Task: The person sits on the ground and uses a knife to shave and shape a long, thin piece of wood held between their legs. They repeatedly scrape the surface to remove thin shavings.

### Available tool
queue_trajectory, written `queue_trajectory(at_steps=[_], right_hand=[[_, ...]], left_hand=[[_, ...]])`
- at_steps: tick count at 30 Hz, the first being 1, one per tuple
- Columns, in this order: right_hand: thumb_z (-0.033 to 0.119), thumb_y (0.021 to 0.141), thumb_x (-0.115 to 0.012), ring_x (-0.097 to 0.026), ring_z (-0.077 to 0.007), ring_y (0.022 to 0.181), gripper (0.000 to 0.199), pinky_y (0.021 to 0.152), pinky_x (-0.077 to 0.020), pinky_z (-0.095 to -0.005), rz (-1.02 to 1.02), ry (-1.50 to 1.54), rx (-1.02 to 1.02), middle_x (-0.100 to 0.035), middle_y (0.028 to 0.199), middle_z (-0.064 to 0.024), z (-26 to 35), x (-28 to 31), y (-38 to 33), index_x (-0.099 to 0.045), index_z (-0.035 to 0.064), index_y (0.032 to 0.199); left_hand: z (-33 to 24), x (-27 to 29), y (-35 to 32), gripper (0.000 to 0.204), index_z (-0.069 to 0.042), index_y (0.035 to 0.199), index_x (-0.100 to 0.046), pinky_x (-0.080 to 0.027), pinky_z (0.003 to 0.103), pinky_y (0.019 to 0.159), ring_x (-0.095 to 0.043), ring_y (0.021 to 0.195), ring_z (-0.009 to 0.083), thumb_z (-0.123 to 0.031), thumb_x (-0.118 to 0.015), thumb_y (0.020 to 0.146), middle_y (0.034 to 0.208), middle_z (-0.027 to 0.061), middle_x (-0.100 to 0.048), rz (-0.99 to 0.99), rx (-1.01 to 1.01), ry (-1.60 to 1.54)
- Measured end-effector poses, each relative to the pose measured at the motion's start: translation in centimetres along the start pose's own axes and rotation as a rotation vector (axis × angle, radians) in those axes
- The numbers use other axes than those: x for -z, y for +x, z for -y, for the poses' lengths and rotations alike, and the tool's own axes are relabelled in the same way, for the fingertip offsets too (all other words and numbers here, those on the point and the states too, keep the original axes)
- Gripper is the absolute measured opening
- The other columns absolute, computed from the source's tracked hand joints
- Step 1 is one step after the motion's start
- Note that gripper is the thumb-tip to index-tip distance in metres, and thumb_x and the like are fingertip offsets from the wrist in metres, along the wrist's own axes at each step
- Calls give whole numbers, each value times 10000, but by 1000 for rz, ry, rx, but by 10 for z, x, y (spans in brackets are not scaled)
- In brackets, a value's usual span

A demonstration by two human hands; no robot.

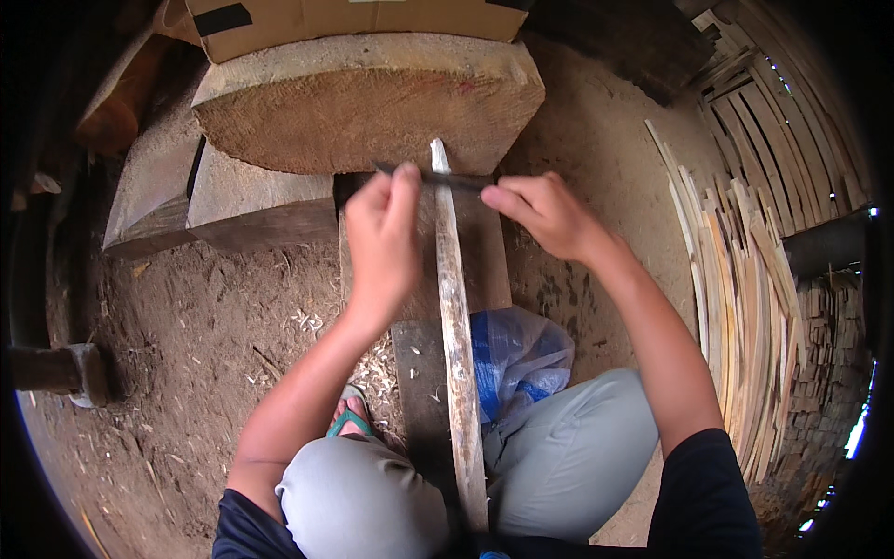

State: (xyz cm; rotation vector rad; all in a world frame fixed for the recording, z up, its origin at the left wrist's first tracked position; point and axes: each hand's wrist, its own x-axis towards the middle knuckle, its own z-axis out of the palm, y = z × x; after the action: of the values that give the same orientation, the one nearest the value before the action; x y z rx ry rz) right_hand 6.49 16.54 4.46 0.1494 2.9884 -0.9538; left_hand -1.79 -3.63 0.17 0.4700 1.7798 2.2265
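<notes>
A long, narrow wooden strip (453, 307) with patches of bark runs from my lap away from me, its pale far end against a thick sawn slab (363, 116). Across the strip near that end lies a dark drawknife (456, 181), slightly blurred. My left hand (386, 224) is closed around its left end, thumb on top. Closed on its right end is my right hand (548, 212). Between my knees, the strip passes above a board (421, 373).
Sawn timber blocks (251, 191) lie at the far left, and a cardboard box (363, 19) sits on the slab. Shavings (377, 377) litter the dirt floor. A blue and clear plastic bag (521, 354) rests by my right knee. Thin wooden strips (736, 298) are piled at right; a hammer-like tool (79, 373) is at left.
</notes>
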Motion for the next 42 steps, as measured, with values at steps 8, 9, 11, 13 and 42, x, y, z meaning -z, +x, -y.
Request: queue_trajectory(at_steps=[8,9,11,13,42], right_hand=[[408,1024,-551,-345,-140,566,523,521,-344,-366,15,8,22,-350,588,-125,-14,-2,-13,-509,-16,722],[411,1023,-552,-343,-141,563,528,516,-339,-366,4,1,21,-344,588,-125,-14,-3,-11,-506,-16,717],[417,1019,-559,-333,-154,558,531,512,-336,-368,-19,-25,21,-346,587,-135,-10,-5,-8,-510,-17,716],[447,1009,-558,-382,-240,560,542,524,-354,-387,-32,-42,4,-400,595,-166,-11,-6,-8,-535,-11,720],[442,1011,-564,-365,-264,572,539,549,-390,-390,-140,70,42,-441,651,-231,-21,-18,-12,-559,-35,760]], left_hand=[[-3,-15,-12,470,8,651,-523,-341,313,488,-426,544,62,-295,-567,1009,551,-9,-475,-29,51,31],[-2,-15,-11,472,8,649,-523,-341,313,488,-427,543,63,-295,-566,1009,551,-8,-475,-51,37,42],[4,-16,-10,476,8,646,-524,-343,313,488,-430,542,66,-295,-565,1011,551,-5,-477,-94,9,64],[5,-14,-6,470,7,654,-533,-340,316,488,-420,539,71,-294,-563,1013,552,-8,-477,-90,-27,78],[5,-18,1,451,21,759,-614,-448,410,611,-568,592,206,-363,-549,985,616,161,-575,-91,-31,331]])
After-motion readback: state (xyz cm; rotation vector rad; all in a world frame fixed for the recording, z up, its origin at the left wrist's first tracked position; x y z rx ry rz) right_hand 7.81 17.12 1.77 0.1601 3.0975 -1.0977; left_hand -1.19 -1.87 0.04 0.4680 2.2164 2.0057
